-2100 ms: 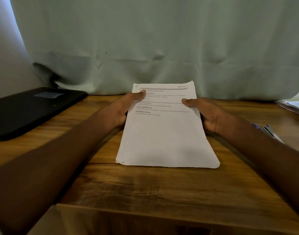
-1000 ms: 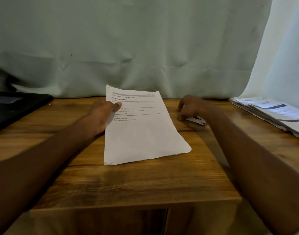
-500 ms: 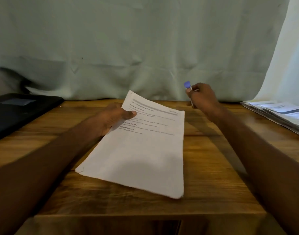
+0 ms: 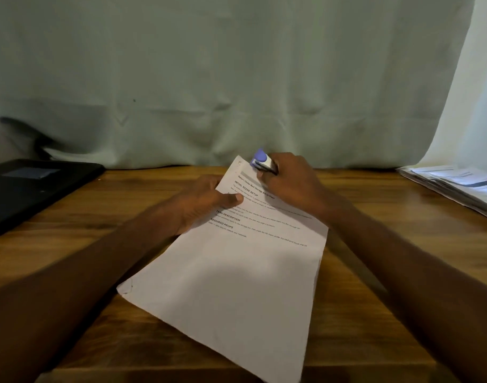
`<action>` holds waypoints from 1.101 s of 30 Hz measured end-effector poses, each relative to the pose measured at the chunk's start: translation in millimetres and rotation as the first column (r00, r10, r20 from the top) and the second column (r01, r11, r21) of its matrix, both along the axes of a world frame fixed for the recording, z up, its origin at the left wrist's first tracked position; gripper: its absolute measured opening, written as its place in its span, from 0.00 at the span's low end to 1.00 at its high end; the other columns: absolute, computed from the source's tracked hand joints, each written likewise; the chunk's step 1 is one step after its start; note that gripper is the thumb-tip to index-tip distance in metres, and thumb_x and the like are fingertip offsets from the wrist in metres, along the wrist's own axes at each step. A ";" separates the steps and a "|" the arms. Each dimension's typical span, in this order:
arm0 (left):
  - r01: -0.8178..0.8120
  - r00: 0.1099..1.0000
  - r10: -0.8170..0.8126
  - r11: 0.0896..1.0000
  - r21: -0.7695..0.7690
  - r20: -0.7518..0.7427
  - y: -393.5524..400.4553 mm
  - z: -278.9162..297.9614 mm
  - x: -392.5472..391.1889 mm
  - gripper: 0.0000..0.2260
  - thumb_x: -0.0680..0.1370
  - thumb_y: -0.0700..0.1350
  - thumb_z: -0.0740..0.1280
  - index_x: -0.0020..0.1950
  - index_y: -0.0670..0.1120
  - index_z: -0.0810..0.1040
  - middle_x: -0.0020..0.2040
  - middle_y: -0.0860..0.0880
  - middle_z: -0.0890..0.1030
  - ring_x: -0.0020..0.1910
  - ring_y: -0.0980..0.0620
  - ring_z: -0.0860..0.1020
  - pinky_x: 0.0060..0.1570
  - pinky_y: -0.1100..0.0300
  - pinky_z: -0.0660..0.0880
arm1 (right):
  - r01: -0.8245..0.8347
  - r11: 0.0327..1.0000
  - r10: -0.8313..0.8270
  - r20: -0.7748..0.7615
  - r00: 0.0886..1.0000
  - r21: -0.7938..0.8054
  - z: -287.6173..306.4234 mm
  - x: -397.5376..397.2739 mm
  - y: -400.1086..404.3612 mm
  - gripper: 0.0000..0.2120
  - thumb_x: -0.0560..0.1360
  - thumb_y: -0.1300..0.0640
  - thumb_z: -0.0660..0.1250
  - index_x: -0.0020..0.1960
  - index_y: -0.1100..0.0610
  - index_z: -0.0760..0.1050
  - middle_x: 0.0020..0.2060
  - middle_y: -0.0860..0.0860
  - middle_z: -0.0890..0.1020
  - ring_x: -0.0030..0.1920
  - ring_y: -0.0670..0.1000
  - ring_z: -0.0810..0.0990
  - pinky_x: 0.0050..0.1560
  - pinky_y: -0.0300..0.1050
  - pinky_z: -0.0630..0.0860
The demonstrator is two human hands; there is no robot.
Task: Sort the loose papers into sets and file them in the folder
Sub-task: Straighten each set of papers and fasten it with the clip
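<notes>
- We see a white set of papers [image 4: 237,277] printed with black lines of text and a grey bar near its top.
- The stapler [image 4: 261,161] shows a purple-blue tip, a white body and dark metal beneath.
- Our table [image 4: 375,313] is warm brown with darker streaked wood grain.
- At the table's left edge lies a black folder [image 4: 35,186] bearing a dull grey-blue rectangle.
- At the right edge, the paper stack [image 4: 455,183] is white with dark bands.
- The curtain [image 4: 237,78] behind is pale grey-green.
</notes>
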State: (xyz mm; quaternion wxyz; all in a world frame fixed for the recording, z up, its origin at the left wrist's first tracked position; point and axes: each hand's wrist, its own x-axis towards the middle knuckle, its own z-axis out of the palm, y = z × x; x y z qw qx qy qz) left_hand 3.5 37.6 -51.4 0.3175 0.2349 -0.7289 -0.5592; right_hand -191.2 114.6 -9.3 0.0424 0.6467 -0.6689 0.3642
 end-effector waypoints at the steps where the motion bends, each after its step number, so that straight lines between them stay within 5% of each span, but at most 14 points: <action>1: 0.001 1.000 -0.001 1.000 -0.003 -0.003 0.7 0.2 0.1 0.15 0.79 0.35 0.69 0.66 0.38 0.79 0.60 0.40 0.84 0.60 0.40 0.83 0.63 0.45 0.78 | -0.012 1.000 0.013 -0.014 1.000 0.014 -1.6 3.3 1.2 0.13 0.78 0.50 0.67 0.37 0.52 0.72 0.33 0.47 0.78 0.37 0.52 0.77 0.35 0.47 0.66; 5: -0.011 1.000 0.011 1.000 -0.013 -0.014 3.3 0.1 0.5 0.15 0.79 0.35 0.69 0.65 0.40 0.79 0.59 0.42 0.85 0.59 0.40 0.83 0.61 0.47 0.80 | -0.029 1.000 0.029 -0.043 0.999 0.008 -4.0 9.6 0.9 0.10 0.77 0.51 0.69 0.42 0.57 0.80 0.35 0.50 0.82 0.38 0.53 0.79 0.34 0.46 0.67; 10: 0.011 1.000 -0.010 1.000 0.008 -0.013 2.0 0.1 0.1 0.20 0.76 0.39 0.73 0.67 0.41 0.79 0.61 0.41 0.84 0.60 0.38 0.83 0.64 0.42 0.77 | -0.037 0.999 0.037 0.089 0.995 0.005 -4.8 10.0 -1.5 0.12 0.78 0.52 0.70 0.37 0.54 0.75 0.31 0.47 0.79 0.33 0.47 0.75 0.33 0.44 0.65; 14: -0.005 1.000 0.005 0.999 0.032 -0.001 3.6 1.6 0.0 0.15 0.80 0.37 0.70 0.67 0.41 0.79 0.60 0.41 0.84 0.60 0.39 0.83 0.64 0.42 0.77 | -0.050 0.999 0.048 0.160 0.986 0.014 -6.7 9.8 -5.6 0.07 0.76 0.54 0.72 0.45 0.58 0.81 0.35 0.50 0.81 0.37 0.50 0.79 0.37 0.45 0.70; 19: -0.176 0.984 0.176 0.982 0.067 0.015 9.9 13.5 4.0 0.12 0.79 0.46 0.72 0.60 0.42 0.83 0.51 0.42 0.87 0.50 0.42 0.86 0.53 0.49 0.83 | -0.114 0.992 0.095 0.262 0.960 0.059 -4.0 11.0 0.1 0.08 0.77 0.56 0.73 0.40 0.54 0.77 0.32 0.46 0.77 0.33 0.44 0.75 0.32 0.36 0.68; 25: -0.268 0.962 0.271 0.961 0.059 -0.044 7.9 15.5 7.8 0.08 0.79 0.45 0.73 0.53 0.42 0.85 0.48 0.42 0.87 0.49 0.42 0.86 0.53 0.49 0.83 | -0.128 0.989 0.105 0.249 0.963 0.080 -8.3 12.5 -4.4 0.10 0.75 0.56 0.74 0.44 0.63 0.78 0.32 0.50 0.75 0.33 0.47 0.72 0.36 0.44 0.67; 30: -0.293 0.954 0.295 0.955 0.043 -0.044 7.3 9.6 7.0 0.09 0.79 0.43 0.73 0.53 0.38 0.86 0.46 0.40 0.87 0.45 0.42 0.87 0.50 0.50 0.83 | -0.135 0.987 0.117 0.184 0.976 0.089 -13.7 15.1 -5.9 0.08 0.75 0.57 0.74 0.39 0.56 0.78 0.30 0.48 0.75 0.32 0.47 0.72 0.37 0.44 0.67; 33: -0.364 0.930 0.363 0.931 -0.027 -0.056 3.6 7.2 7.0 0.06 0.78 0.43 0.74 0.49 0.40 0.87 0.43 0.42 0.87 0.41 0.44 0.86 0.47 0.52 0.82 | -0.157 0.987 0.140 0.298 0.944 0.031 -14.9 15.7 -7.8 0.02 0.75 0.59 0.73 0.47 0.55 0.83 0.32 0.45 0.78 0.33 0.44 0.75 0.38 0.41 0.70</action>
